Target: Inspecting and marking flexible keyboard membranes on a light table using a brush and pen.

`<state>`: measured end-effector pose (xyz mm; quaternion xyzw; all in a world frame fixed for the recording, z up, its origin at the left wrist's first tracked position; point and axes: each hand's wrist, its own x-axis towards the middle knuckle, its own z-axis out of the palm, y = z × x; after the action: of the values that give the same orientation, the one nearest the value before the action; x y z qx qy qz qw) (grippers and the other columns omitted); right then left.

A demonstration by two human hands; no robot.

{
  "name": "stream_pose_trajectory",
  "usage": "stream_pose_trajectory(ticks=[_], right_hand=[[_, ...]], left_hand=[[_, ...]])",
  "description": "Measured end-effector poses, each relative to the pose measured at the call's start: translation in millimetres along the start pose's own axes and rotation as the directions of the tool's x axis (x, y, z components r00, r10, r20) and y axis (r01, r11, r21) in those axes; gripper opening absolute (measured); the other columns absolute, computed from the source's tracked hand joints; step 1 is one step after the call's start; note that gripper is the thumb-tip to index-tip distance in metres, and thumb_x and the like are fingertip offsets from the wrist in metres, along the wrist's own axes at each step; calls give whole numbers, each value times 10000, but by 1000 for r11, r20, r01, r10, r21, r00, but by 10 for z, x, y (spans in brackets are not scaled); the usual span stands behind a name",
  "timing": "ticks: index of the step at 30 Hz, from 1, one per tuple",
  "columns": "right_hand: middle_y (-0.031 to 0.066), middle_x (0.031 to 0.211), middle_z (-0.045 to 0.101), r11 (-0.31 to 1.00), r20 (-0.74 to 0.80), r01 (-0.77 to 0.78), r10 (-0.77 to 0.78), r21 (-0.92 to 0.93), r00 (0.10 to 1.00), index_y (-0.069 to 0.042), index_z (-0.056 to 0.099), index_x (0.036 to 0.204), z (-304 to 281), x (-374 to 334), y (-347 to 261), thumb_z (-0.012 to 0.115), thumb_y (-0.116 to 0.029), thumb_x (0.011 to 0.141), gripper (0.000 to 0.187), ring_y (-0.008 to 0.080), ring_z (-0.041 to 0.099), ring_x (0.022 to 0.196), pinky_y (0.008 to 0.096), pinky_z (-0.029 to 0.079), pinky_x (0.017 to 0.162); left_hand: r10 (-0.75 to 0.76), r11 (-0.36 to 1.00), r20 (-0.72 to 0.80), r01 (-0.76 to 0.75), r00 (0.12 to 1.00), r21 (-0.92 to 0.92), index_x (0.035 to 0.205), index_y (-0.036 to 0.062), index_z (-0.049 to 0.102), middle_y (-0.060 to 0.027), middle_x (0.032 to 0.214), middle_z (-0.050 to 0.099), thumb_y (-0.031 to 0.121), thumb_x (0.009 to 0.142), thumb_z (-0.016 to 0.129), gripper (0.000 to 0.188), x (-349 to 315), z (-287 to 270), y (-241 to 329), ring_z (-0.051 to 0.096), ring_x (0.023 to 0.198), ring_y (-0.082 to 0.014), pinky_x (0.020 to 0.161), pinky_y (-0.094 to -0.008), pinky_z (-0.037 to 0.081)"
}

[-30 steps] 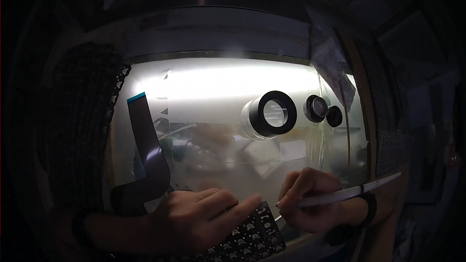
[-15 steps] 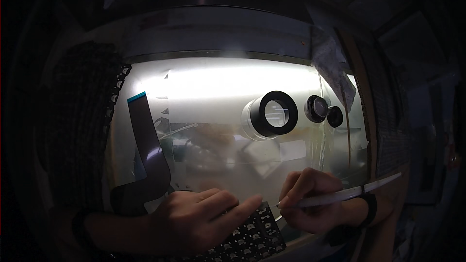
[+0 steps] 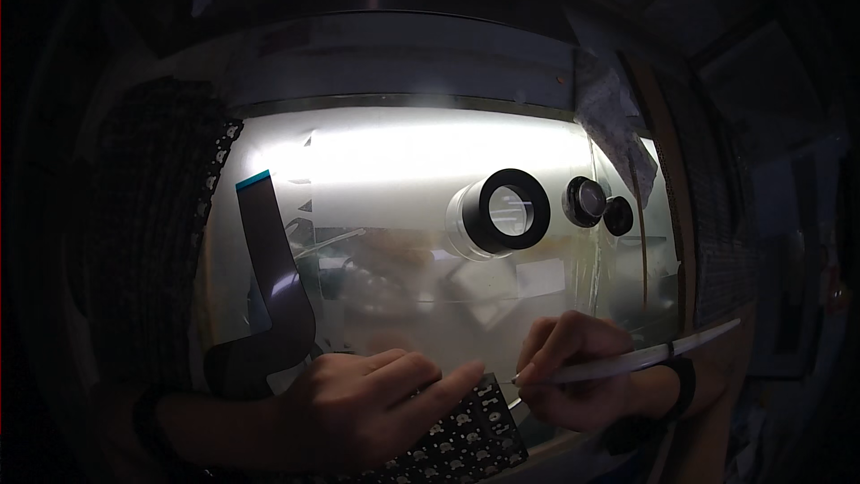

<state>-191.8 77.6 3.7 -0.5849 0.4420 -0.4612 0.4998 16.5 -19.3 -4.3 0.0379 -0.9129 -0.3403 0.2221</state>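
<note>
My left hand (image 3: 363,399) lies with its fingers stretched to the right over a black sheet (image 3: 475,430) that carries rows of small, light, shiny marks. Its index fingertip rests near the sheet's far right corner. In my right hand (image 3: 571,345) a slim white pen-like tool (image 3: 627,362) is pinched, and its long shaft slants up to the right past the wrist. The tool's thin tip points left to that same corner. Whether the tip touches the sheet is too small to tell. The rest of the sheet's left part is hidden under my left hand and forearm.
Both hands are over a lit glass surface (image 3: 394,170). A dark flat flexible strip (image 3: 278,269) with a blue end lies left. A black-ringed magnifier (image 3: 537,213) and two small lenses (image 3: 587,202) stand farther right. Stacked patterned sheets (image 3: 148,215) line the left side.
</note>
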Motion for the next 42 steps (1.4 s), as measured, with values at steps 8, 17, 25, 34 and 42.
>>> stream_pose_trajectory(ticks=[8,17,25,34,42], right_hand=[[111,710,580,1000,-4,-2,2,10,1000,-4,514,817,11,1,-6,633,38,738,149,103,549,592,198,419,491],[112,723,581,1000,-5,-9,9,-2,1000,-4,515,816,12,-1,-5,637,38,736,152,100,547,592,196,419,494],[108,716,585,1000,2,8,-8,1,1000,-3,523,819,2,2,4,633,49,730,151,103,550,605,199,424,491],[108,722,582,1000,-3,4,-4,-6,1000,-5,519,816,-1,2,2,633,38,742,143,104,549,604,199,428,498],[113,726,580,1000,-6,-4,4,14,1000,-7,515,815,-4,-25,-51,632,36,746,143,100,547,600,197,424,500]], left_hand=[[8,1000,-20,-9,1000,-3,988,-98,595,-63,687,567,-25,699,642,302,-6,21,-5,581,576,-128,458,-232,501],[0,1000,-13,0,1000,-5,990,-95,596,-69,702,572,-20,700,647,304,-5,4,4,582,573,-129,452,-232,498],[13,1000,-3,-13,1000,5,988,-106,589,-69,708,567,-30,694,640,308,-10,9,-1,578,599,-124,471,-223,495],[12,1000,-30,-12,999,4,987,-98,594,-58,697,559,-30,693,645,306,-5,26,-11,568,577,-117,452,-220,487],[19,1000,-23,-19,1000,13,980,-102,593,-61,690,562,-27,694,648,301,31,3,49,571,572,-119,450,-223,492]])
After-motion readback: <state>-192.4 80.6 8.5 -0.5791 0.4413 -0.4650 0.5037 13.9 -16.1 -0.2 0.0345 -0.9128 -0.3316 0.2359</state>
